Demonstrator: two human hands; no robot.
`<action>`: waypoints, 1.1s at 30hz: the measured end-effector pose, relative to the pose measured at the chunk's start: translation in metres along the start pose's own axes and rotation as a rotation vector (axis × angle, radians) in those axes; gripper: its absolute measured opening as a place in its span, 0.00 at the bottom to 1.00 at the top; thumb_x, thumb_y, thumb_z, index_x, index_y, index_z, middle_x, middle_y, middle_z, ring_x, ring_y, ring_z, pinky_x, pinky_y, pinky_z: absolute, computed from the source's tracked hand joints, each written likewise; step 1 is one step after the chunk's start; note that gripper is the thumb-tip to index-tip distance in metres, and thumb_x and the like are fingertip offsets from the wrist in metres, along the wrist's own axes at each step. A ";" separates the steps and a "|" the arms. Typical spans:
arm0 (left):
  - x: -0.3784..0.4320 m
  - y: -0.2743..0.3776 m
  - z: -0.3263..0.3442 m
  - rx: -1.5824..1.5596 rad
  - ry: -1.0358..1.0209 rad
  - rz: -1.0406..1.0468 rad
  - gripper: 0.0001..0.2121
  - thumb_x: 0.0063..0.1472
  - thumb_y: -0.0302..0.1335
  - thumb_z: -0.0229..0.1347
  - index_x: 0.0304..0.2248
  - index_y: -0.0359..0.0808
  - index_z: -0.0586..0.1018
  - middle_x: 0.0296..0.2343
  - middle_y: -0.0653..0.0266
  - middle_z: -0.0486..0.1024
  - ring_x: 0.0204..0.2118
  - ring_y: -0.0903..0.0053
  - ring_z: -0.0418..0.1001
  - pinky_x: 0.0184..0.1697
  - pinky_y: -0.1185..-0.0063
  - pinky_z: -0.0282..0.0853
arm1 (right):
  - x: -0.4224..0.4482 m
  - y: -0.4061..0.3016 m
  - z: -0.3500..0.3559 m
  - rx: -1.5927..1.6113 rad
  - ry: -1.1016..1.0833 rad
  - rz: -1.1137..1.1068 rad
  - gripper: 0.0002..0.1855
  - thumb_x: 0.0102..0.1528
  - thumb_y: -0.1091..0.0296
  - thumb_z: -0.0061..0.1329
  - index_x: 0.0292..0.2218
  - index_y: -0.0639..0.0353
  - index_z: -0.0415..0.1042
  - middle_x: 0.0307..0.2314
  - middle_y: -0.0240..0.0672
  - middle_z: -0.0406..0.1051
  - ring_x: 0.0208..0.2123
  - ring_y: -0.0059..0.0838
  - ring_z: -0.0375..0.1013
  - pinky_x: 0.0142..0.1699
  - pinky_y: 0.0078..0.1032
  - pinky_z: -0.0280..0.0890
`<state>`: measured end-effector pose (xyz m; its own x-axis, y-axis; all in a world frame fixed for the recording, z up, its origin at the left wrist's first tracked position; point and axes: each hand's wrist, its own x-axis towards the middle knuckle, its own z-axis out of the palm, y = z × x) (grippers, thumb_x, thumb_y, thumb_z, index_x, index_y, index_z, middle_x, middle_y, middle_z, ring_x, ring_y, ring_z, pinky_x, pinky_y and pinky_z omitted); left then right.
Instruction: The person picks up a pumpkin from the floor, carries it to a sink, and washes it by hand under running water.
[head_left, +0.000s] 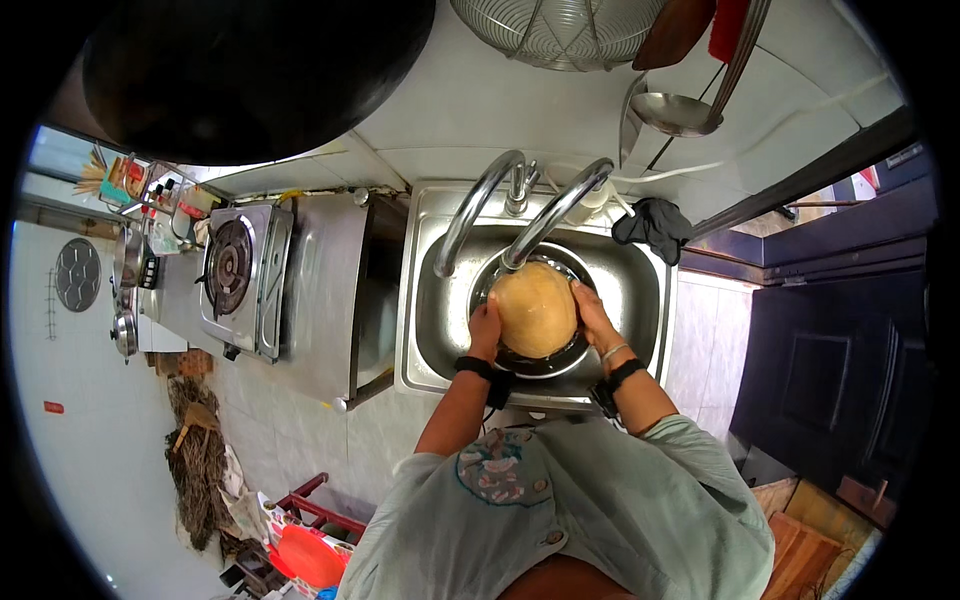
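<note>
A large round tan-yellow pumpkin or melon (536, 309) with a wet sheen sits over a round metal basin (546, 374) with water in it. The basin stands inside the stainless steel sink (442, 322). My left hand (485, 328) grips the fruit's left side, and my right hand (594, 313) holds the right side, fingers partly hidden behind it. Two curved chrome spouts (480, 202) arch over the sink. The tip of the right spout (564, 206) is just above the fruit's upper edge; whether water runs from it I cannot tell.
A dark cloth (654, 229) drapes over the sink's back right corner. To the left stands a gas stove (238, 274) on a steel counter (319, 300). Overhead hang a black wok (255, 75), a wire strainer (559, 30) and a ladle (675, 114). A dark door (821, 375) is at right.
</note>
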<state>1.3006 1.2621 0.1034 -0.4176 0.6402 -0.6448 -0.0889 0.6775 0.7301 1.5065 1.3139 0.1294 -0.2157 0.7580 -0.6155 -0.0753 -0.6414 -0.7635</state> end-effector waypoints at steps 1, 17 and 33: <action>0.002 -0.002 -0.004 -0.079 -0.136 -0.002 0.28 0.57 0.51 0.42 0.44 0.32 0.68 0.36 0.59 0.70 0.35 0.71 0.69 0.30 0.73 0.67 | 0.007 0.004 0.002 0.092 0.000 0.121 0.32 0.54 0.41 0.37 0.53 0.52 0.56 0.48 0.39 0.60 0.50 0.38 0.59 0.48 0.42 0.59; -0.006 -0.009 0.012 -0.034 -0.085 0.389 0.33 0.53 0.40 0.54 0.53 0.35 0.53 0.47 0.50 0.61 0.48 0.58 0.62 0.48 0.69 0.60 | -0.029 0.021 0.014 -0.502 0.078 -0.574 0.35 0.49 0.66 0.51 0.55 0.60 0.51 0.50 0.44 0.55 0.52 0.35 0.55 0.56 0.27 0.50; -0.037 -0.003 0.008 0.371 0.147 0.843 0.39 0.39 0.38 0.63 0.51 0.36 0.58 0.42 0.47 0.62 0.44 0.52 0.60 0.48 0.65 0.58 | 0.003 0.011 0.036 -0.355 0.276 -0.071 0.36 0.47 0.51 0.50 0.50 0.66 0.58 0.43 0.51 0.65 0.46 0.40 0.65 0.49 0.26 0.59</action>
<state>1.3238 1.2398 0.1235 -0.3254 0.9380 0.1191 0.5798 0.0985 0.8088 1.4695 1.3049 0.1257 0.0487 0.8330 -0.5512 0.2685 -0.5424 -0.7960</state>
